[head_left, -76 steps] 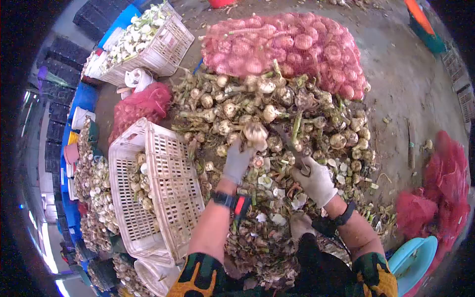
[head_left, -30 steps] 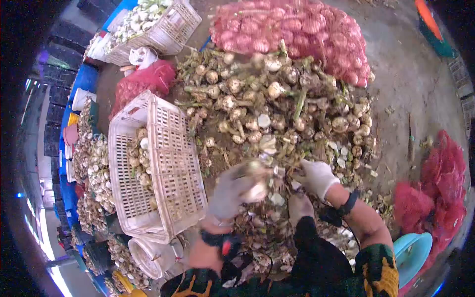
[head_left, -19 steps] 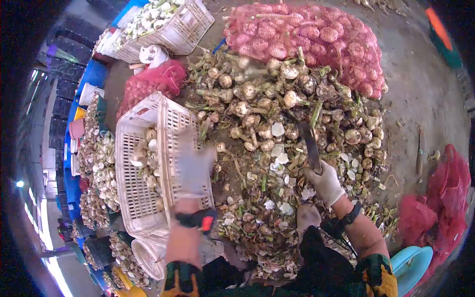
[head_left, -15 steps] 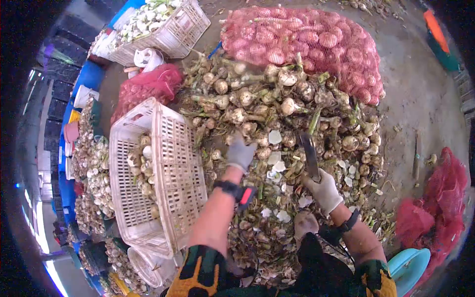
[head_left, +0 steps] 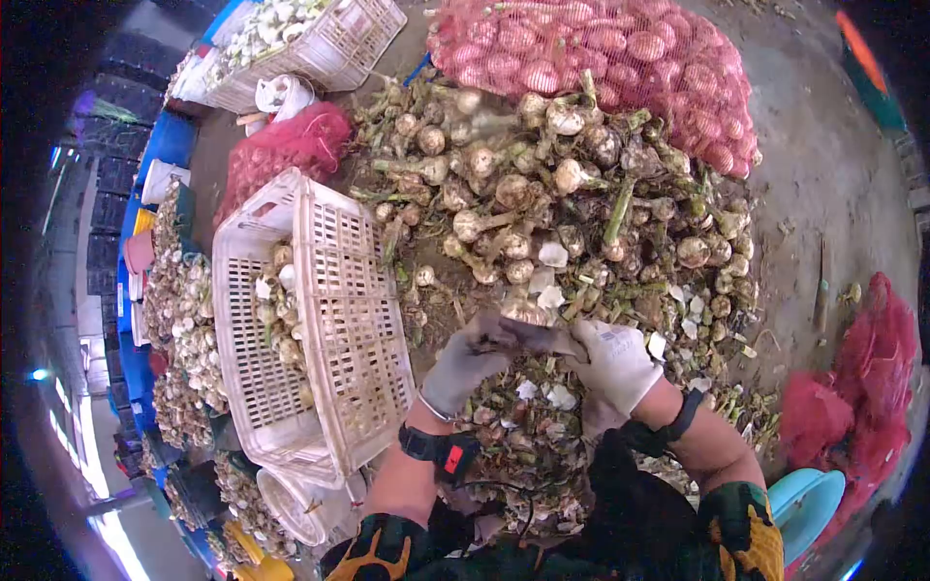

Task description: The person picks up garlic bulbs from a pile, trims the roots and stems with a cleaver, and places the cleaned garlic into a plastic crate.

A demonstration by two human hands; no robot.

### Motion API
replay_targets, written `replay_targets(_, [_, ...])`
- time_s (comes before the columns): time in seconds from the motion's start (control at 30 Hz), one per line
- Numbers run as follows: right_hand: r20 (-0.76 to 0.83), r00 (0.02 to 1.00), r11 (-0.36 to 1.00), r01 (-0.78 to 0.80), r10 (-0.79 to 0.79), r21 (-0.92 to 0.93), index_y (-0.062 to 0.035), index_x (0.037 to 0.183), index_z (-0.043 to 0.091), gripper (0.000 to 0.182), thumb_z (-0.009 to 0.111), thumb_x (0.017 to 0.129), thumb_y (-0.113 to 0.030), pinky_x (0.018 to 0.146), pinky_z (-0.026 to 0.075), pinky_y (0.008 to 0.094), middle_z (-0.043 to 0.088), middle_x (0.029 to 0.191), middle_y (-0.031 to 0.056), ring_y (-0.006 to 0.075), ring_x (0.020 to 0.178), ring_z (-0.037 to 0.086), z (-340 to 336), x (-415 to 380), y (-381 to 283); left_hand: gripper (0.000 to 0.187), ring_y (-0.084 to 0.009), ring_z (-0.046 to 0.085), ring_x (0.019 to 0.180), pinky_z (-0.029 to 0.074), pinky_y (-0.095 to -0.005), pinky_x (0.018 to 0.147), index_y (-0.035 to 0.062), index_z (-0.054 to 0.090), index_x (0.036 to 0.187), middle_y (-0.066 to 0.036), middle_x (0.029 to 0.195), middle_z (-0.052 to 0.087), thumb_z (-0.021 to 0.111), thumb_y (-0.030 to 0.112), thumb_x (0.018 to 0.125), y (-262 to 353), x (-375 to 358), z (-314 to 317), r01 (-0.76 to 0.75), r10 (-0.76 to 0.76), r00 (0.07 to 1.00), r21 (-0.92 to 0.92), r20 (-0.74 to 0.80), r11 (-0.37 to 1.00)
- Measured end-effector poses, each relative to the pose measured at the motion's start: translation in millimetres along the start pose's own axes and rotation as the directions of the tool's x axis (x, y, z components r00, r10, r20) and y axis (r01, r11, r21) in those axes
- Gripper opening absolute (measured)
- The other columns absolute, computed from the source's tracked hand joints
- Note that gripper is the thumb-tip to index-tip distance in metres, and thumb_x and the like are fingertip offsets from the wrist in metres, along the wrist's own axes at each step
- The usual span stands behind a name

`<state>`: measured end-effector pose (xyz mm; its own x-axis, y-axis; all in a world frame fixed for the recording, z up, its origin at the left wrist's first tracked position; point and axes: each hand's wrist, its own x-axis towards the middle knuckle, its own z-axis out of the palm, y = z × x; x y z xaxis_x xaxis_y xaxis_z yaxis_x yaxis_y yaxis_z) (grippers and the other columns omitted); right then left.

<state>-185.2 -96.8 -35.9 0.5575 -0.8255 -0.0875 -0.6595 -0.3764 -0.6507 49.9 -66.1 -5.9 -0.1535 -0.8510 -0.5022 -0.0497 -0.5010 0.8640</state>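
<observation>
My right hand [head_left: 616, 360], in a pale glove, is closed round the handle of a knife [head_left: 533, 335]. The dark blade points left to my left hand [head_left: 469, 360], whose dirty grey glove has its fingers bent at the blade. Whether a bulb is inside the left fingers is hidden. Just above the hands lie white cut pieces [head_left: 548, 295] and a heap of garlic bulbs [head_left: 513, 192] with stems and soil. Trimmed scraps [head_left: 523, 426] cover the ground below my hands.
A white plastic crate [head_left: 354, 320] with some bulbs stands on the left. Behind the heap lies a full red net bag [head_left: 601, 48]. A smaller red bag [head_left: 291, 145] and another crate [head_left: 320, 58] are at the upper left. A turquoise basin [head_left: 809, 513] and red netting [head_left: 862, 387] lie right.
My left hand has moved back from the heap and right, to the blade. My right hand has turned the knife from pointing up to pointing left. The two hands are now close together.
</observation>
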Motion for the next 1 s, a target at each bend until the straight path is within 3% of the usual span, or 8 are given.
replay_targets(0.17, [-0.049,0.999,0.999,0.016,-0.018,-0.048,-0.0072,0.087,0.053,0.023,0.065,0.076,-0.024,0.065,0.047,0.0444,0.059,0.076,0.0145,0.0355,0.072,0.060,-7.7,-20.2,-14.1,0.045,-0.0169,0.061,0.088,0.050,-0.0280,0.081,-0.0015,0.051,0.121,-0.007,0.106,0.064,0.067,0.011,0.081,-21.0,10.9,17.7,-0.283,0.286,0.958,0.127,-0.004,0.951])
replay_targets(0.53, [0.117,0.988,0.995,-0.104,0.104,-0.014,-0.0066,0.103,0.060,0.031,0.064,0.078,-0.026,0.068,0.050,0.0430,0.064,0.080,0.0142,0.0345,0.077,0.064,-0.9,-34.2,-16.7,0.031,-0.0157,0.063,0.089,0.052,-0.0311,0.077,0.0006,0.061,0.101,-0.008,0.097,0.066,0.073,0.005,0.072,13.4,-43.3,70.1,-0.262,0.210,0.941,-0.180,-0.265,0.948])
replay_targets(0.63, [0.566,0.788,0.939,-0.044,0.242,-0.341,-0.0071,0.106,0.061,0.033,0.059,0.082,-0.031,0.068,0.053,0.0419,0.069,0.085,0.0142,0.0317,0.077,0.068,19.5,-24.1,-2.1,0.069,-0.0182,0.063,0.093,0.051,-0.0325,0.083,0.0024,0.059,0.111,-0.009,0.103,0.065,0.089,0.022,0.053,32.9,-69.2,70.9,-0.564,0.456,0.811,0.283,0.366,0.776])
replay_targets(0.7, [0.422,0.887,0.969,-0.095,0.186,-0.228,-0.0057,0.106,0.061,0.031,0.059,0.084,-0.028,0.068,0.054,0.0416,0.068,0.084,0.0148,0.0323,0.075,0.067,36.8,-22.4,-0.7,0.072,-0.0218,0.063,0.097,0.049,-0.0341,0.088,0.0016,0.056,0.114,-0.012,0.107,0.064,0.089,0.022,0.053,47.9,-67.7,76.7,-0.364,0.333,0.898,0.062,0.286,0.929])
replay_targets(0.73, [0.281,0.952,0.991,-0.095,0.119,-0.099,-0.0035,0.105,0.060,0.030,0.060,0.083,-0.025,0.069,0.053,0.0393,0.067,0.085,0.0168,0.0332,0.077,0.067,32.6,-25.5,3.9,0.071,-0.0240,0.063,0.096,0.049,-0.0352,0.087,0.0025,0.056,0.115,-0.013,0.104,0.064,0.088,0.021,0.053,35.4,-62.8,78.2,-0.546,0.537,0.837,0.095,0.107,0.832])
replay_targets(0.83, [0.147,0.971,0.468,-0.221,0.190,0.855,-0.0012,0.107,0.060,0.037,0.060,0.090,-0.034,0.068,0.051,0.0298,0.067,0.088,0.0051,0.0149,0.075,0.063,12.6,-21.5,-0.9,0.077,-0.0260,0.056,0.109,0.046,-0.0365,0.092,-0.0001,0.049,0.124,-0.015,0.118,0.056,0.086,0.020,0.059,24.7,-60.0,59.6,-0.508,0.582,0.812,0.548,0.047,0.664])
replay_targets(0.93, [0.226,0.967,-0.022,-0.225,0.116,0.974,-0.0021,0.104,0.062,0.027,0.064,0.089,-0.024,0.069,0.049,0.0254,0.065,0.087,-0.0013,0.0082,0.075,0.057,-30.4,-33.1,-27.7,0.078,-0.0300,0.052,0.115,0.045,-0.0375,0.093,0.0003,0.045,0.130,-0.018,0.127,0.047,0.082,0.018,0.064,39.8,-55.9,64.4,-0.370,0.660,0.736,0.906,0.152,0.205])
replay_targets(1.0, [0.115,0.978,0.008,-0.118,0.174,0.993,-0.0013,0.103,0.062,0.025,0.068,0.085,-0.019,0.068,0.049,0.0251,0.065,0.087,-0.0012,0.0083,0.073,0.057,-24.9,-30.3,-31.0,0.069,-0.0331,0.052,0.113,0.044,-0.0380,0.094,0.0015,0.046,0.130,-0.019,0.129,0.045,0.076,0.012,0.069,27.0,-59.8,70.9,-0.403,0.580,0.800,0.579,-0.153,0.708])
